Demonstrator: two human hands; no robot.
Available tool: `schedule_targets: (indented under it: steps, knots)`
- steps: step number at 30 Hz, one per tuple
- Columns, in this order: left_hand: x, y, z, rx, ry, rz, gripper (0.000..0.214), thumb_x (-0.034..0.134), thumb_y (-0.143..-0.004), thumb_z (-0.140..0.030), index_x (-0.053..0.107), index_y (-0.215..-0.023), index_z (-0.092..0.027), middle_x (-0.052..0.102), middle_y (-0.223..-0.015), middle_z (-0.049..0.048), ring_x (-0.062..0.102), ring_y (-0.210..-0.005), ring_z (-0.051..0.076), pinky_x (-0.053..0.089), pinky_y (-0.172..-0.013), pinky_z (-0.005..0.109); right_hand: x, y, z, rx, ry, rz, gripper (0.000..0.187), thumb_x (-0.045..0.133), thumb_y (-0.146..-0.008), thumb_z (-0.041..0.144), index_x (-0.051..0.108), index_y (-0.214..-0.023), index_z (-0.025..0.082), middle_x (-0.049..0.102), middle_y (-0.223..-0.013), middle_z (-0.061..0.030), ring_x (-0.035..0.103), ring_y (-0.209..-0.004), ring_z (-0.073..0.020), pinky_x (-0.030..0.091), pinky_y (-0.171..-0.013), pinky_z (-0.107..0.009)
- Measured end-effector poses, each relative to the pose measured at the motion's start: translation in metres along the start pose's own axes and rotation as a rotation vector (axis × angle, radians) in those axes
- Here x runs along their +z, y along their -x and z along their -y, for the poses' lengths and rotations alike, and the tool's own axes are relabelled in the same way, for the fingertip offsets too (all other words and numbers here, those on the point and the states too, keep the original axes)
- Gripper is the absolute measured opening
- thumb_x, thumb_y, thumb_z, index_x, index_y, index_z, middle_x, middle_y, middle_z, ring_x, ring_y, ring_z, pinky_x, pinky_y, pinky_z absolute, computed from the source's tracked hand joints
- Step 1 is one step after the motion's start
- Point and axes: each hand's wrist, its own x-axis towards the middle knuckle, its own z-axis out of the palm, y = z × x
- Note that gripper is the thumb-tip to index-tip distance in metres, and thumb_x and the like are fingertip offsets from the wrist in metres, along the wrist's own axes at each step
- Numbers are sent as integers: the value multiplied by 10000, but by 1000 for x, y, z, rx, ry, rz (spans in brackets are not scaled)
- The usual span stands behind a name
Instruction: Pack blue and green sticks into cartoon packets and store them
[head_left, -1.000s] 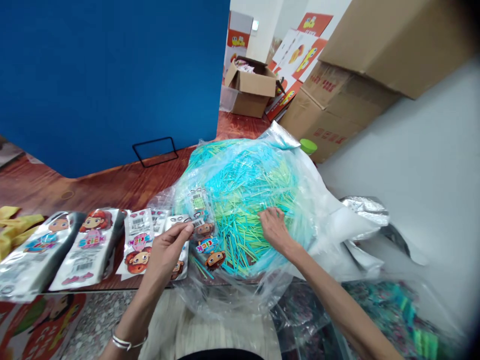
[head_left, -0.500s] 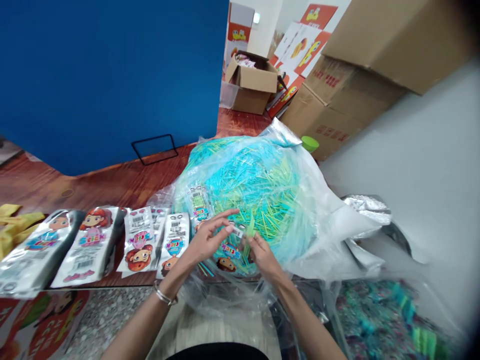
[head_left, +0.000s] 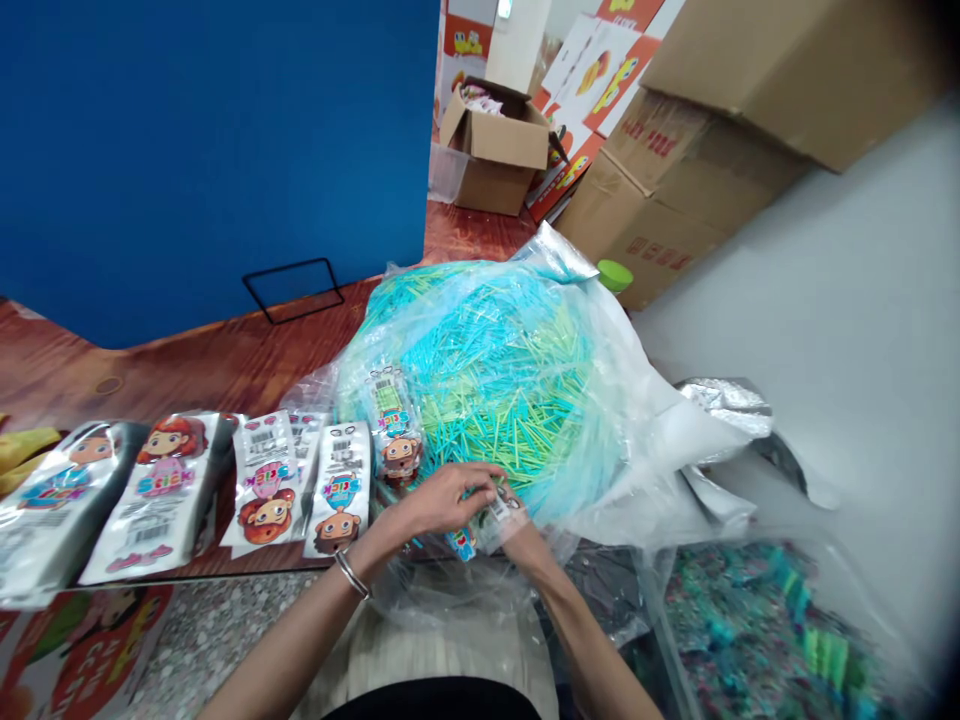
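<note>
My left hand (head_left: 454, 497) is closed at the top edge of a clear printed pouch (head_left: 463, 543), its thumb and fingers pinched together. Against the pouch's other side is my right hand (head_left: 523, 540), curled round it, its fingertips partly covered by the film. Whether sticks are inside this pouch is not clear. Just beyond both hands lies a big heap of thin blue and green plastic sticks (head_left: 495, 370) in an open clear bag. A pouch with green sticks showing in it (head_left: 396, 425) rests on the heap's left side.
Stacks of printed pouches (head_left: 161, 495) line the table's front edge at left. A blue panel (head_left: 217, 150) stands behind, with a black wire frame (head_left: 294, 290) at its base. Cardboard boxes (head_left: 667, 200) are piled at back right. A clear tub (head_left: 671, 640) sits lower right.
Both hands have come closer together, the right one lower and the pouch tilted between them. The green sticks pinched in my right hand are out of sight. The view has shifted slightly.
</note>
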Motion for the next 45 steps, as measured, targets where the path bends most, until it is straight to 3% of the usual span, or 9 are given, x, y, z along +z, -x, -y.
schedule_targets:
  steps: [3, 7, 11, 15, 23, 32, 35, 39, 45]
  knots:
    - [-4, 4, 2, -60, 37, -45, 237, 463, -862, -283, 659, -771, -186, 639, -1167, 79, 578, -1081, 213, 416, -920, 342, 4, 6, 5, 55, -47, 27, 261, 409, -860, 358, 613, -938, 214, 643, -817, -38, 586, -806, -192, 478, -791, -348]
    - [-16, 9, 10, -230, 195, -401, 250, 500, -834, -373, 663, -807, -186, 689, -1026, 53, 608, -992, 212, 434, -885, 324, -10, -1, 15, 130, -130, -6, 265, 386, -893, 399, 552, -961, 204, 601, -761, -19, 578, -716, -160, 485, -697, -295]
    - [-20, 14, 13, -416, 276, -646, 292, 546, -776, -439, 659, -775, -169, 680, -729, 17, 613, -758, 191, 467, -715, 288, -33, -32, 18, 6, 291, -261, 273, 277, -932, 351, 496, -961, 190, 572, -748, -31, 566, -683, -168, 479, -643, -305]
    - [-14, 18, 10, -397, 272, -630, 299, 562, -750, -451, 647, -724, -165, 649, -695, 12, 580, -722, 177, 451, -690, 278, -37, -58, 12, -53, 675, -376, 224, 301, -907, 252, 507, -903, 165, 578, -812, -115, 571, -764, -234, 456, -672, -373]
    - [-11, 21, 12, -390, 273, -592, 295, 537, -776, -437, 643, -771, -163, 636, -719, 13, 567, -734, 172, 436, -703, 279, -23, -68, 7, 9, 744, -386, 210, 325, -892, 188, 525, -864, 134, 588, -800, -164, 597, -705, -238, 437, -596, -350]
    - [-15, 21, 4, -393, 431, -627, 287, 605, -741, -448, 654, -753, -166, 669, -748, 17, 606, -790, 177, 451, -800, 295, -48, -60, 23, 62, 428, -281, 250, 309, -892, 356, 465, -767, 205, 544, -644, -27, 550, -601, -174, 455, -553, -304]
    - [-12, 18, 4, -424, 645, -635, 304, 662, -690, -452, 630, -763, -159, 659, -672, -1, 625, -714, 162, 477, -752, 287, -40, -51, 32, 201, -12, -165, 273, 398, -855, 432, 518, -773, 201, 538, -644, 6, 542, -586, -140, 468, -540, -277]
    - [-9, 13, 6, -461, 816, -638, 302, 734, -614, -410, 595, -698, -155, 630, -593, -28, 605, -588, 128, 484, -655, 254, -26, -42, 42, 495, -707, -56, 331, 719, -625, 384, 601, -861, 185, 560, -694, 20, 573, -653, -136, 471, -578, -260]
    - [-3, 8, 16, -519, 710, -529, 318, 710, -626, -422, 676, -790, -152, 706, -697, 22, 655, -697, 181, 493, -732, 309, -21, -35, 47, 420, -692, -101, 320, 728, -631, 423, 580, -800, 196, 550, -658, 42, 532, -578, -110, 425, -526, -230]
